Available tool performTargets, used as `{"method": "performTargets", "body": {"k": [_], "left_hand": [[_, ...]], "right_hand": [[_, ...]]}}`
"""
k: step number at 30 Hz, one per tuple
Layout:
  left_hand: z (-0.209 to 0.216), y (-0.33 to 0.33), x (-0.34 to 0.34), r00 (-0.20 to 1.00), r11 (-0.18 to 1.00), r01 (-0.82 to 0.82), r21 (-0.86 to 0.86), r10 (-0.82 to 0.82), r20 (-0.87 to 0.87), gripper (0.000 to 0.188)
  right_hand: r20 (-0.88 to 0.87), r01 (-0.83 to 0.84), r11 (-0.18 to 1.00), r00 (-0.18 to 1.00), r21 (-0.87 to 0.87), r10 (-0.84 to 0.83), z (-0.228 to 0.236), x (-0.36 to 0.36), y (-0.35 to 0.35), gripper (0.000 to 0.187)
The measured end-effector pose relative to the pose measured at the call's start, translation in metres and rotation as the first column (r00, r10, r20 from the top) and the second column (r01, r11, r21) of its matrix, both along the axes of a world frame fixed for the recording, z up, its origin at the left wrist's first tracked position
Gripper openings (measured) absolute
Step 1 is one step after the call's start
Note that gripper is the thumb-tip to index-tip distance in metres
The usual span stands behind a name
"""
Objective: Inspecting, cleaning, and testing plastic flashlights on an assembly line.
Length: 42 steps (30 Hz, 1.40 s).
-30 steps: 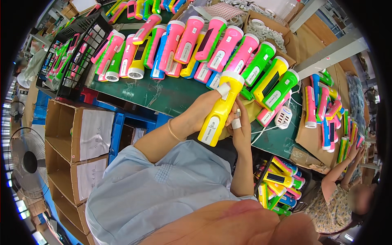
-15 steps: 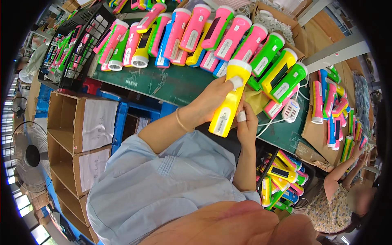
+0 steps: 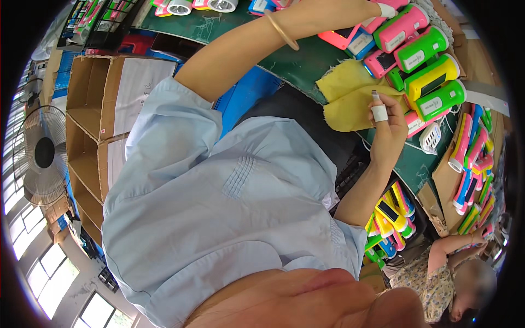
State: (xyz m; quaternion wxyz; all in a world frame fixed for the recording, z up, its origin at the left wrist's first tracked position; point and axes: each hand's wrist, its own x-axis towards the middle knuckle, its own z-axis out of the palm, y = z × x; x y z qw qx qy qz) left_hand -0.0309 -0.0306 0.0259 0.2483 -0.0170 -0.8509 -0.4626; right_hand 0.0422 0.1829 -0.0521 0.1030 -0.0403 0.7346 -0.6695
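Observation:
My left hand (image 3: pixel 350 12) stretches across the bench at the top edge, a white wrap on its thumb. Its fingers are mostly hidden, so I cannot tell whether it holds anything. Beneath and beside it lie pink flashlights (image 3: pixel 403 28). My right hand (image 3: pixel 391 117) is closed in a pinch above a yellow cloth (image 3: pixel 350 101), with white wrapping at the thumb. A small piece with a grey tip (image 3: pixel 375 95) sticks up from the pinch; its kind is unclear. Green flashlights (image 3: pixel 421 49) and a yellow flashlight (image 3: pixel 433 77) lie just beyond this hand.
A white power strip (image 3: pixel 431 138) lies by the right-hand flashlights. Cardboard compartments (image 3: pixel 87 120) stand at left, near a fan (image 3: pixel 44 153). Below the bench, a container holds more flashlights (image 3: pixel 391 216). Another person (image 3: pixel 432 273) works at the lower right.
The yellow flashlight is no longer visible between my hands. My left hand has moved up and away over the bench. My right hand has moved up and right, and the view has shifted.

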Motion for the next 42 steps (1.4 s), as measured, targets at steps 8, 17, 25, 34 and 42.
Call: {"method": "performTargets", "body": {"k": [8, 17, 25, 34, 42], "left_hand": [[-0.023, -0.007, 0.013, 0.548, -0.094, 0.25, 0.964, -0.807, -0.221, 0.025], [-0.042, 0.023, 0.04, 0.669, 0.027, 0.307, 0.951, -0.717, -0.196, 0.035], [-0.041, 0.025, 0.046, 0.669, -0.291, 0.21, 0.934, -0.653, -0.354, 0.052], [-0.051, 0.035, 0.047, 0.637, -0.619, 0.267, 0.739, -0.462, -0.617, 0.064], [-0.045, 0.028, 0.065, 0.863, 0.12, 0.27, 0.955, -0.47, -0.184, 0.049]], "right_hand": [[-0.27, 0.065, 0.992, 0.958, -0.11, -0.093, 0.04, -0.011, -0.023, 0.012], [-0.393, -0.326, 0.894, 0.813, 0.306, 0.43, 0.072, -0.026, -0.013, 0.011], [-0.87, -0.088, 0.898, 0.225, 0.43, 0.439, 0.033, 0.011, -0.036, 0.025], [-0.9, 0.274, 0.894, 0.357, 0.355, 0.248, 0.033, 0.034, -0.056, 0.041], [-0.16, -0.107, 0.988, 0.979, 0.112, 0.124, 0.023, 0.008, -0.048, 0.038]]}}
